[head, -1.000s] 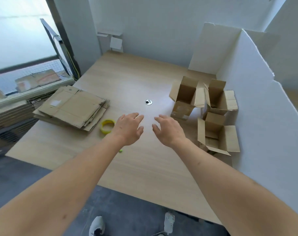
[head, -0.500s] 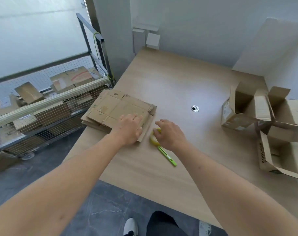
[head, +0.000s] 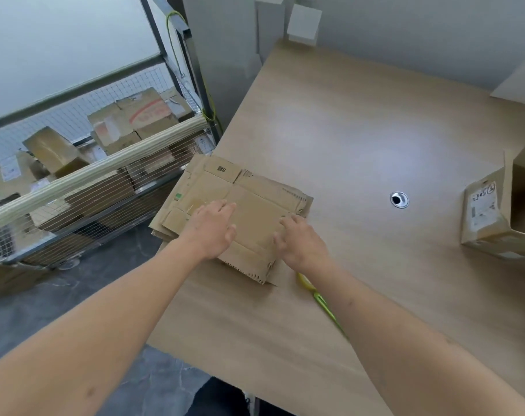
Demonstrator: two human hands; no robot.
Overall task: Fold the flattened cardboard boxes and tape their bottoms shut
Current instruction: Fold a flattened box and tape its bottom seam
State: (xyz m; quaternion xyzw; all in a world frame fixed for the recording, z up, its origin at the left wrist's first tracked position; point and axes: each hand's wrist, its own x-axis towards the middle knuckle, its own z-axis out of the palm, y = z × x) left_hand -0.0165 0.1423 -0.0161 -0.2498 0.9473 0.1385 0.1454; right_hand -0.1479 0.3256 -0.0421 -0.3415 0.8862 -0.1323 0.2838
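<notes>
Resting flat on the stack (head: 225, 202) at the worktop (head: 360, 139) left edge: left hand (head: 214, 226) open, holding nothing; right hand (head: 301, 244) curled at its nearer right edge, grip unclear.

Table (head: 360, 139): light wood-grain top, fills right and centre; pale glare patch near the middle.
Grommet (head: 399, 200): small round metal-rimmed hole set in the tabletop, right of centre.
Wall (head: 405, 31): plain grey-white, behind the far table edge.
Wall boxes (head: 303, 24): white square covers mounted at the far table corner.
Floor (head: 84, 298): dark grey, marbled, left of and below the table.
Cart (head: 84, 190): wire-mesh sides on a metal frame, pale padded top rail, standing on the floor just left of the table.
Window (head: 60, 40): frosted, bright, diffuse daylight, upper left.
Board (head: 522, 79): white panel, upright at the table's far right.
</notes>
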